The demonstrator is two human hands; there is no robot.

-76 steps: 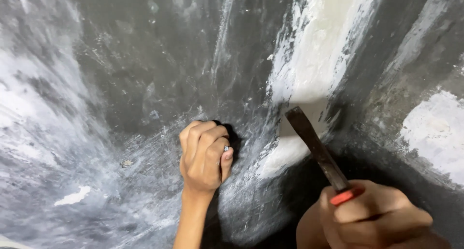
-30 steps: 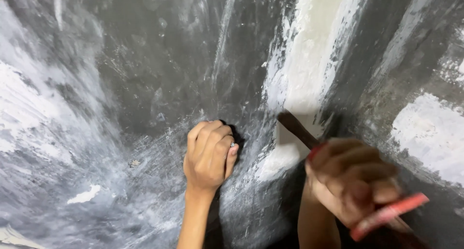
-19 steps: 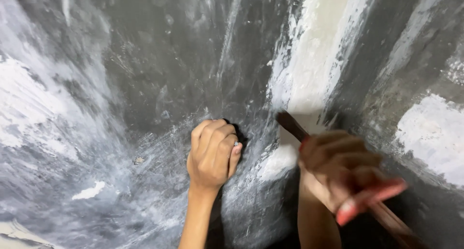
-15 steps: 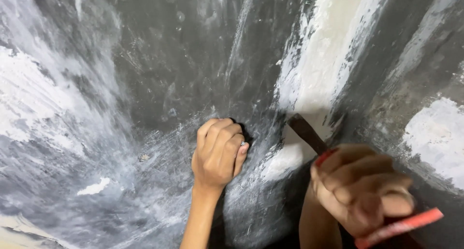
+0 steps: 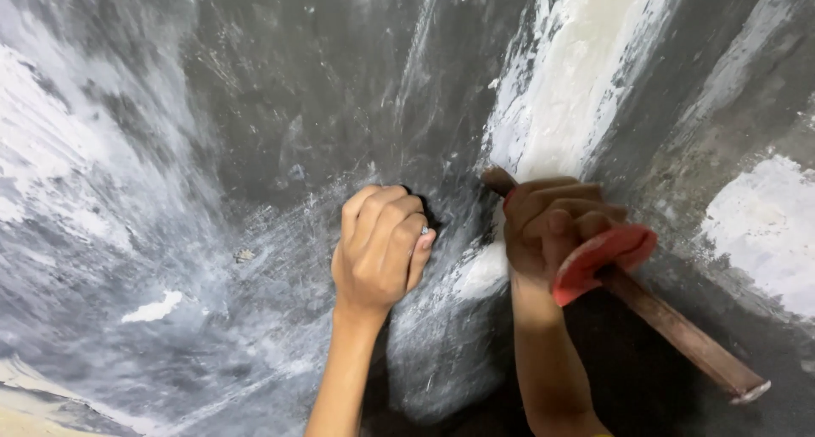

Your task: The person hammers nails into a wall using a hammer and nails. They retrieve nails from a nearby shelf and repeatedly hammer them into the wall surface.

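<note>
My left hand (image 5: 379,250) is a closed fist pressed against a dark grey wall (image 5: 323,89), right beside a small dark hole (image 5: 427,213). Whatever sits inside the fist is hidden; a small shiny spot shows on one finger. My right hand (image 5: 553,231) grips a wooden-handled tool (image 5: 679,335) with a red piece (image 5: 604,252) by the fingers. The handle runs down to the lower right. Its upper end (image 5: 496,180) touches the wall, just right of my left fist.
The wall is dark grey with scraped streaks and white plaster patches, one tall at the upper middle (image 5: 577,72) and one at the right edge (image 5: 768,225). A pale strip of another surface (image 5: 34,403) shows at the bottom left corner.
My right hand has swung the tool up and left, from low right to the wall beside my left fist. The left fist has stayed at the hole.
</note>
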